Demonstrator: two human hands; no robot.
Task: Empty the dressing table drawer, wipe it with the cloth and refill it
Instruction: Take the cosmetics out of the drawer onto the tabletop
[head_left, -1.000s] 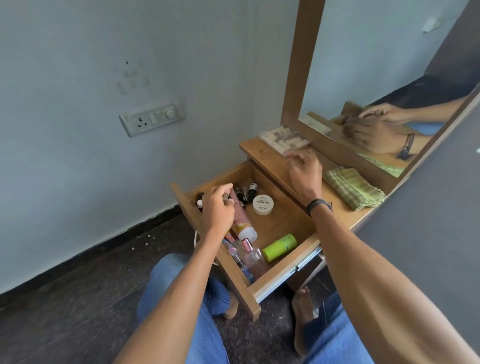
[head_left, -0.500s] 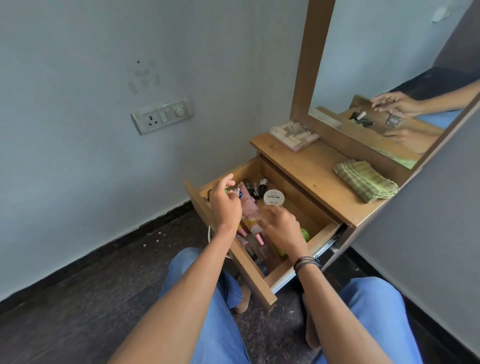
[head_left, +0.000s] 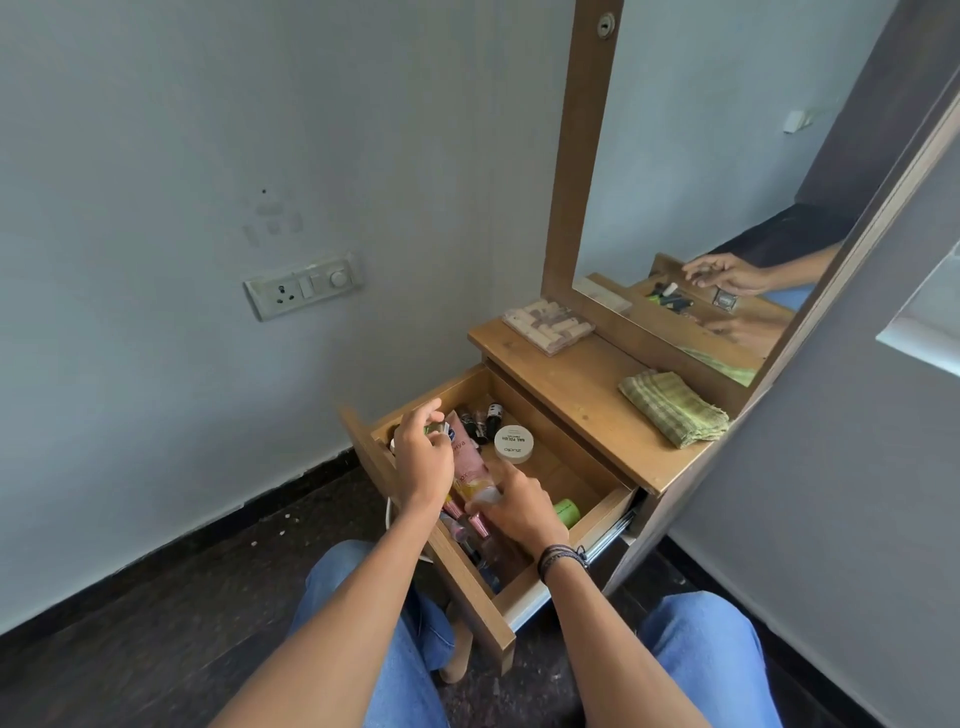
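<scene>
The drawer (head_left: 602, 512) is pulled out and nowhere near emptied, with loads of cosmetics left inside. At its far-left corner a small green-and-white item (head_left: 437, 429) is pinched in the left hand (head_left: 423, 460). Mid-drawer, the pink tube (head_left: 466, 462) is gripped at its cap end by the right hand (head_left: 517, 501). The cloth (head_left: 672, 408) is parked on the top behind the drawer. Neighbouring bottles could easily get knocked over if both are yanked out together.
</scene>
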